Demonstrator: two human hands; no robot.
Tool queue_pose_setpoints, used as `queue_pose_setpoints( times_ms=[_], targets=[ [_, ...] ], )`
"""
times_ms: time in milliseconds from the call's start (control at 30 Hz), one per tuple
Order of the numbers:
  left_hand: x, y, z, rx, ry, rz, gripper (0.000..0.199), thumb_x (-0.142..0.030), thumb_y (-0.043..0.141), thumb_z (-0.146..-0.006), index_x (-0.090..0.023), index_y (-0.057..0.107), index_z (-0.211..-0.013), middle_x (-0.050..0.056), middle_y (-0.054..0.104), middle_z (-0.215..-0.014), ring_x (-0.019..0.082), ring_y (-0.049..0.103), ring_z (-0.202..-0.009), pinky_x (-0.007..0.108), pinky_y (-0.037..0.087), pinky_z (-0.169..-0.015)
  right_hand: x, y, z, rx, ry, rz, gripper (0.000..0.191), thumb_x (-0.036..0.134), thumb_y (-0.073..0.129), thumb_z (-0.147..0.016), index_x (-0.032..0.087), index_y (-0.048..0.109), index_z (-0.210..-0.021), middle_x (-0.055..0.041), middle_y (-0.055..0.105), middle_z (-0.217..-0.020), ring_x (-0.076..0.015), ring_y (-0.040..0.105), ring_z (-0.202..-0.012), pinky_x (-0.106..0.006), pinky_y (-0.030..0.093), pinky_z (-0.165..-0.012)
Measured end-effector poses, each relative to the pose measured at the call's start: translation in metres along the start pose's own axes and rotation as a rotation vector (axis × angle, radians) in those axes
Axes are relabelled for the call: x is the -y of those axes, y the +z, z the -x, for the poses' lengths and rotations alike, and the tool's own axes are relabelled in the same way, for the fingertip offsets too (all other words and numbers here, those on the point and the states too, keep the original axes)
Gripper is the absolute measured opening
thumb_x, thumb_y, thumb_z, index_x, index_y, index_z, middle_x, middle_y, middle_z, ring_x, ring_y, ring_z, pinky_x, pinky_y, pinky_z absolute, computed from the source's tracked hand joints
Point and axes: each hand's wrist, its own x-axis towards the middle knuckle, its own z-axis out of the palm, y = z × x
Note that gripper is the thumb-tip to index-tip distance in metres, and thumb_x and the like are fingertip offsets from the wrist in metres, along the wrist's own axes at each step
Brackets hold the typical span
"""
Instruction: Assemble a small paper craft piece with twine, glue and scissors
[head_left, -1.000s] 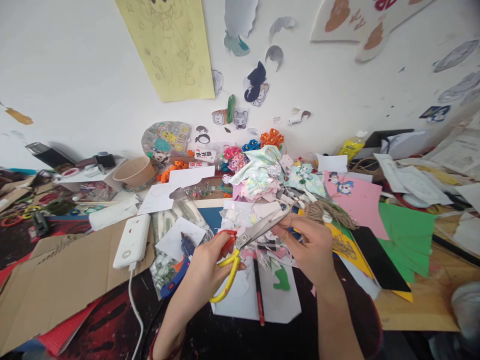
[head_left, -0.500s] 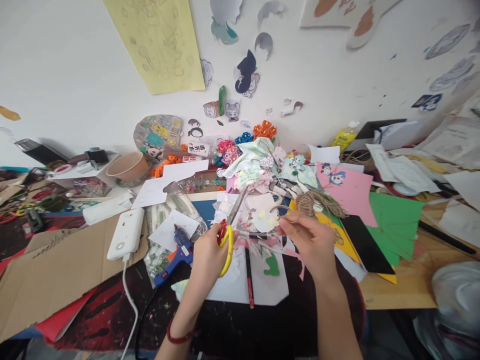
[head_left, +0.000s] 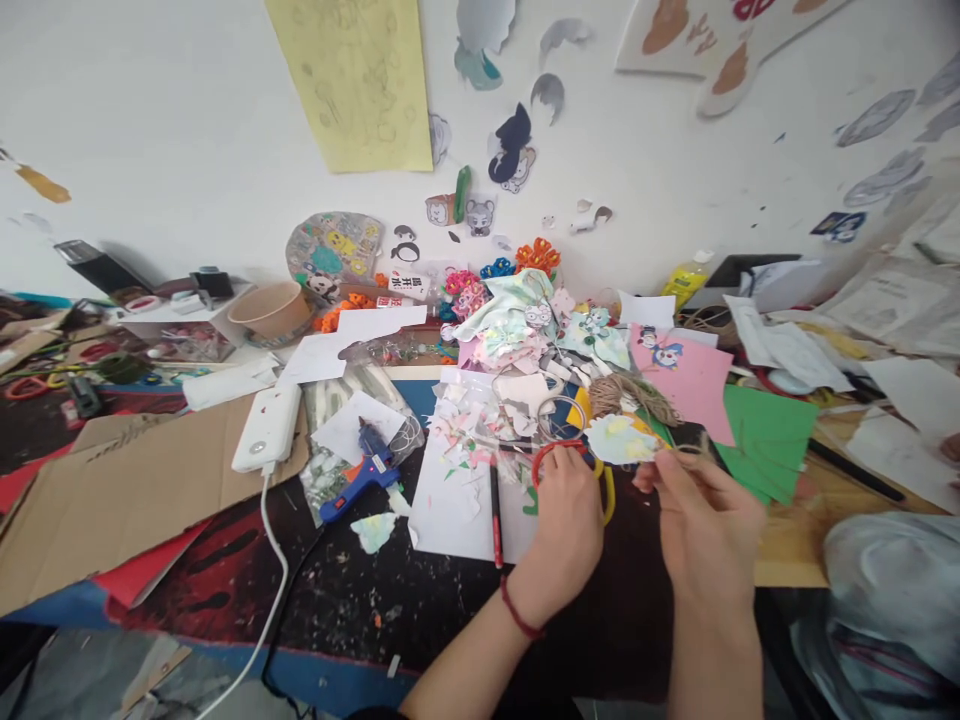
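Observation:
My left hand (head_left: 566, 525) is closed on a pair of scissors (head_left: 608, 492) with one red and one yellow handle loop; their blades do not show clearly. To the right, my right hand (head_left: 709, 510) pinches the edge of a small pale green and yellow patterned cut-out (head_left: 621, 440), perhaps cloth. A thin brown strand shows by those fingertips. Below and left of the scissors, a red and black pen (head_left: 496, 512) lies on a white sheet (head_left: 450, 530) strewn with small scraps. A coil of brown twine (head_left: 630, 396) sits just behind the cut-out.
On the left are a blue glue gun (head_left: 364, 478), a white power bank (head_left: 266, 428) with a cable, and brown cardboard (head_left: 150, 490). A pile of patterned cloth (head_left: 510, 325) stands near the wall. Green sheets (head_left: 772, 435) and pink paper (head_left: 686, 375) lie at the right.
My left hand and the scissors have swung right and turned, so the blades no longer point up in plain sight. My right hand has moved right with the cut-out. The view has shifted slightly.

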Motion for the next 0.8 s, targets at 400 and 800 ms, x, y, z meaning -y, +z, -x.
queue_pose_setpoints(
  times_ms=[400, 800],
  targets=[
    [0.161, -0.073, 0.084, -0.409, -0.304, -0.220, 0.027, -0.015, 0.045, -0.096, -0.014, 0.063, -0.116, 0.016, 0.068, -0.112, 0.034, 0.061, -0.102, 0.048, 0.045, -0.082, -0.044, 0.044, 0.011, 0.141, 0.305, 0.015, 0.026, 0.028, 0.091, -0.058, 0.015, 0.078, -0.076, -0.0033, 0.071, -0.065, -0.0144, 0.064, -0.055, -0.027, 0.054, -0.051],
    [0.243, -0.074, 0.111, -0.251, -0.361, -0.328, 0.034, -0.023, 0.048, -0.098, -0.011, 0.055, -0.129, 0.014, 0.063, -0.104, 0.029, 0.060, -0.095, 0.042, 0.049, -0.083, -0.088, 0.165, 0.067, 0.620, 0.562, 0.059, 0.027, 0.038, 0.083, -0.072, 0.014, 0.079, -0.083, -0.0080, 0.077, -0.074, -0.0188, 0.072, -0.067, -0.033, 0.058, -0.069]
  ],
)
